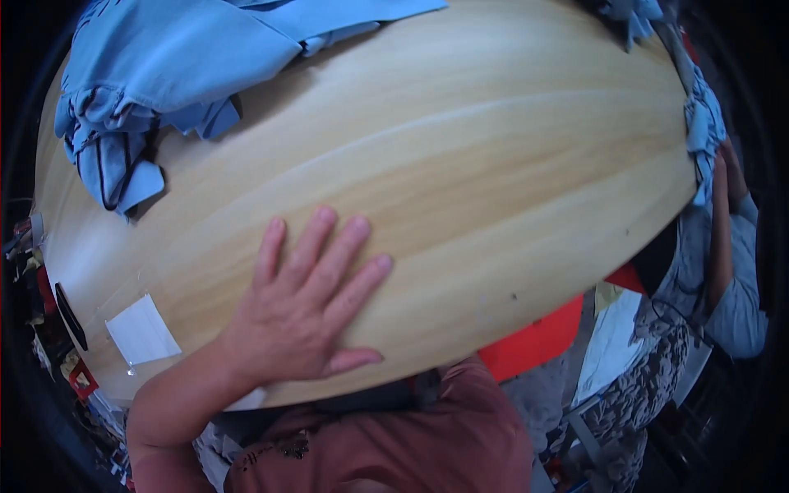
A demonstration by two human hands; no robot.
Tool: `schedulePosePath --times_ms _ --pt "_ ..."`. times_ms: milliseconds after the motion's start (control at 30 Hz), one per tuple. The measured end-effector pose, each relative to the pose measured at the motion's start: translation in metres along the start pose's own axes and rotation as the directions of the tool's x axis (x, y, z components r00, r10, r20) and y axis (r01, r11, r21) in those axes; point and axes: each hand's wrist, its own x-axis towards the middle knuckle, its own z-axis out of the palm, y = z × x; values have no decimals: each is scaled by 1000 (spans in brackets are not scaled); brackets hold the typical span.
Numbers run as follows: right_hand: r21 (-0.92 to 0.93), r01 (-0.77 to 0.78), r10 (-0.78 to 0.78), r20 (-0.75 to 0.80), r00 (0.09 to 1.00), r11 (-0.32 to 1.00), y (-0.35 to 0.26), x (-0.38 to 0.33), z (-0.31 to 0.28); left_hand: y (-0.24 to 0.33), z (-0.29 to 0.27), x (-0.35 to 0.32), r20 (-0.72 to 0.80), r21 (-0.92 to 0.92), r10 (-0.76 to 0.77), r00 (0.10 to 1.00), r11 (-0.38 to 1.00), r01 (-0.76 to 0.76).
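Observation:
My left hand (308, 308) lies flat, palm down, on the light wooden table (493, 164) near its front edge, fingers spread and pointing toward the far right. It holds nothing. A white paper label (141, 330) is stuck on the tabletop just left of my wrist. A heap of light blue cloth (164, 74) sits at the far left, well out of the hand's reach. My right hand is not in view.
Another person in a light blue top stands at the right edge, a hand (730, 168) at a bunch of blue cloth (705, 123) hanging over the table's rim. More blue cloth (633, 12) lies at the far right corner. An orange object (534, 341) is below the table.

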Motion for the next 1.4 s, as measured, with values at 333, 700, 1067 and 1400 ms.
schedulePosePath --times_ms 333,700,1067,1400 --pt "716 -518 552 221 804 468 -136 -102 -208 -1 18 -4 -323 148 172 931 980 -130" --pt "698 130 117 -294 948 704 -229 -148 -375 179 58 -65 -300 -381 462 834 744 -549" --pt "497 511 299 -856 422 701 -218 -144 -390 177 -150 -79 -493 54 536 686 805 -591" --pt "864 -34 376 -183 908 502 -236 -70 -340 -31 -298 -119 -636 360 -6 771 882 304"
